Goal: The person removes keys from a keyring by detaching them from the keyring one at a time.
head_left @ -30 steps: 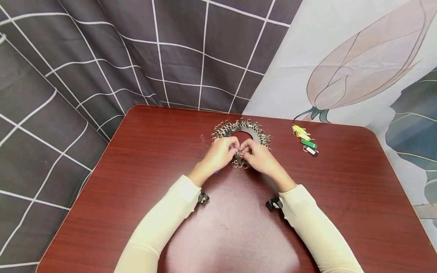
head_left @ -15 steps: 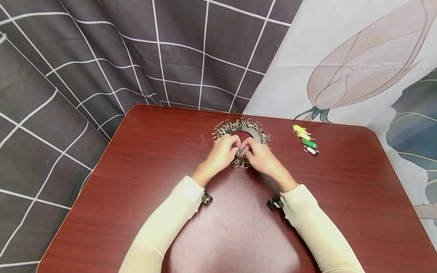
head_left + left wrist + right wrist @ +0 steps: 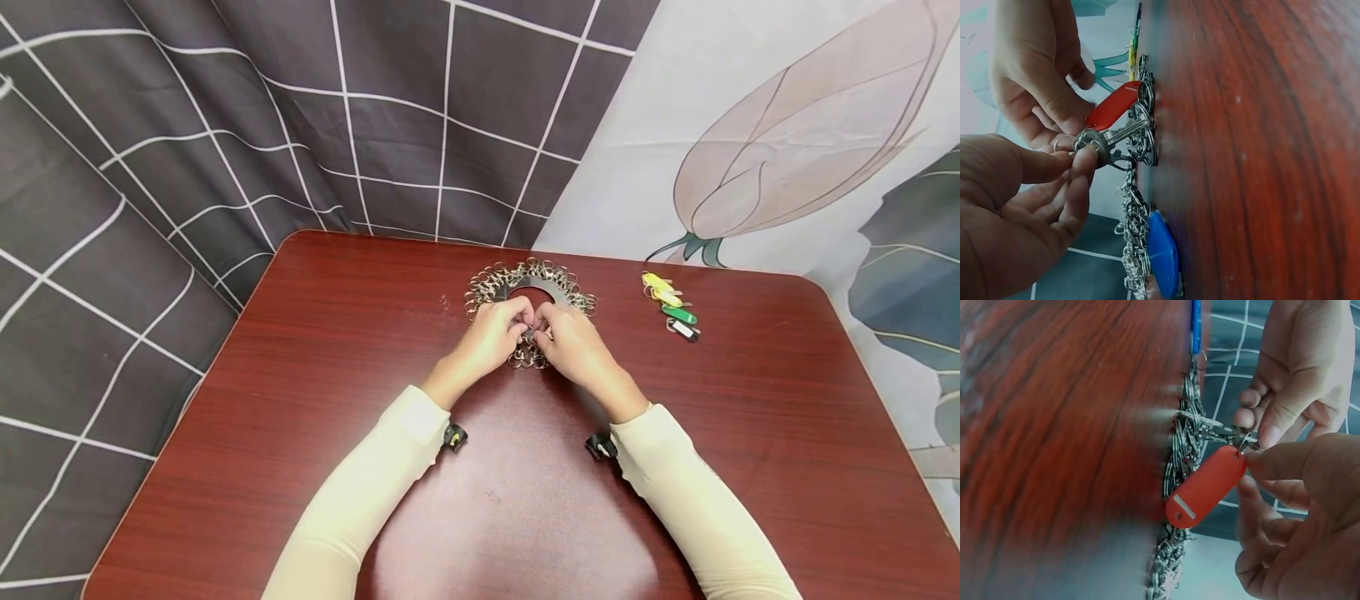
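Above a dark flat ring edged with many metal split rings and clasps, both hands meet fingertip to fingertip. My left hand pinches the head of a silver key between thumb and forefinger. Its blade points toward the table. Pinched by thumb and forefinger of my right hand is a small key ring at the key's head. A red key tag hangs from this ring, slanting down to the metal rings. How far the key is threaded onto the ring is hidden by fingertips.
A blue key tag lies at the left side of the metal rings. To the right on the red-brown table are yellow tags with keys, a green tag and a black-and-white tag. Curtains hang behind.
My left hand has shifted slightly right and away from the body, nearer the right hand. The right hand stays almost in place, and both keep their pinch on the key and ring.
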Available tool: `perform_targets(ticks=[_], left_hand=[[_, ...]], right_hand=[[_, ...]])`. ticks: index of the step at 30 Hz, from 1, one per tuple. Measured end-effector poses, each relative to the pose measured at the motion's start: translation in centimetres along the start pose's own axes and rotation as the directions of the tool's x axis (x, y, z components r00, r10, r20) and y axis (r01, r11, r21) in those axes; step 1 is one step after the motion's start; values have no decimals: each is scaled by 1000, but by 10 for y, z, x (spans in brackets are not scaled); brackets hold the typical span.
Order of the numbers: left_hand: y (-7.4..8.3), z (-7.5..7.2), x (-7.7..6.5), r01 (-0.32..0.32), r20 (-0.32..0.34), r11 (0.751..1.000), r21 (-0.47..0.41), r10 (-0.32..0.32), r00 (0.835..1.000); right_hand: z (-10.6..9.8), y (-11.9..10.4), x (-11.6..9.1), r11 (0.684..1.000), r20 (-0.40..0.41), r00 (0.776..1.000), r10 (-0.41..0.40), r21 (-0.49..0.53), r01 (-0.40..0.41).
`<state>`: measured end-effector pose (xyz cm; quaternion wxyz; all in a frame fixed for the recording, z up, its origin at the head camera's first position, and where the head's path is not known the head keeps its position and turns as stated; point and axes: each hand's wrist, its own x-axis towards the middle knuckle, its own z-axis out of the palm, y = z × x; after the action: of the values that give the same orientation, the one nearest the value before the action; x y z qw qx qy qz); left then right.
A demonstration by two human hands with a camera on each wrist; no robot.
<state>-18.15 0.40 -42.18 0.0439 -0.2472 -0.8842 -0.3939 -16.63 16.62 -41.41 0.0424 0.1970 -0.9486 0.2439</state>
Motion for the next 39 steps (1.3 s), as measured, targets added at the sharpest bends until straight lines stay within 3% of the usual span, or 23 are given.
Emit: perform_targets(ticks=[9,12,19,23,30,39], left_hand=[[-1,-1,0,16,-30,998,55,-14,999],[0,-1,0,31,-30,999,37,-30,999],[1,-1,2,74,14,993,-95,-72,997],[0,-2,4,94,13,993,-66,-94,996],[0,-5,5,141,-1,990,3,-141,990],[-2,-3,7,152,4,988,-6,-152,988]], right_hand=[[0,1,0,1000,99,995,22,6,-23],[0,1,0,1000,107,994,12,17,-14],[0,0,-1,997,100,995,20,68,-27],[2,-1,0,993,130,991,24,111,-39],[9,-2,3,997,126,992,27,62,-35],[9,-3,9,998,106,992,66,-22,-64]])
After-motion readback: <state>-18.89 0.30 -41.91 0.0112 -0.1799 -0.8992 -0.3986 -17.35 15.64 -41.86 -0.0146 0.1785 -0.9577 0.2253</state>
